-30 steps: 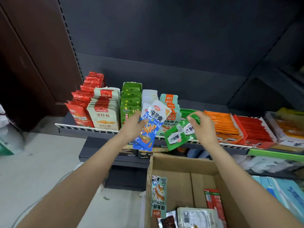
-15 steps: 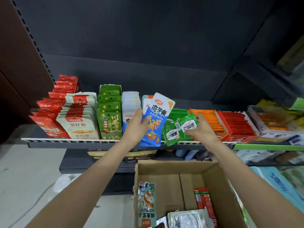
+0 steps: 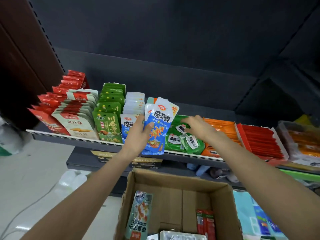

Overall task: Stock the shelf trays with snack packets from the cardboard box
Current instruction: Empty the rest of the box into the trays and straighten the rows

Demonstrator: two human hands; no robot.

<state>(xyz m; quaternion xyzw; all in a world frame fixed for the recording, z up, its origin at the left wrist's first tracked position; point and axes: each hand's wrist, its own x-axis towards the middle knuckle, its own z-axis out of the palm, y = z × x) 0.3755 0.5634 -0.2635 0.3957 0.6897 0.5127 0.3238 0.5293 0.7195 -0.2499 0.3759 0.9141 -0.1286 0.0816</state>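
My left hand (image 3: 138, 135) grips a couple of blue snack packets (image 3: 160, 125) upright in front of the shelf, just right of the blue-and-white packet row (image 3: 134, 108). My right hand (image 3: 196, 126) is spread palm-down over the green tray (image 3: 174, 141), above small green packets (image 3: 189, 142) that lie loose at its front. Below stands the open cardboard box (image 3: 174, 176). It holds a long teal packet (image 3: 140, 215), red stick packets (image 3: 206, 224) and a clear pack (image 3: 181, 236).
On the shelf (image 3: 78, 138), left to right, stand red packets (image 3: 52, 108), white-and-red packets (image 3: 78, 118) and green packets (image 3: 109, 115). An orange tray (image 3: 222, 130) and a red tray (image 3: 259, 141) lie to the right. Dark back panel rises behind.
My right hand carried the green packets to the green tray and let them drop there. My left hand rose slightly with the blue packets. The view moved closer to the shelf.
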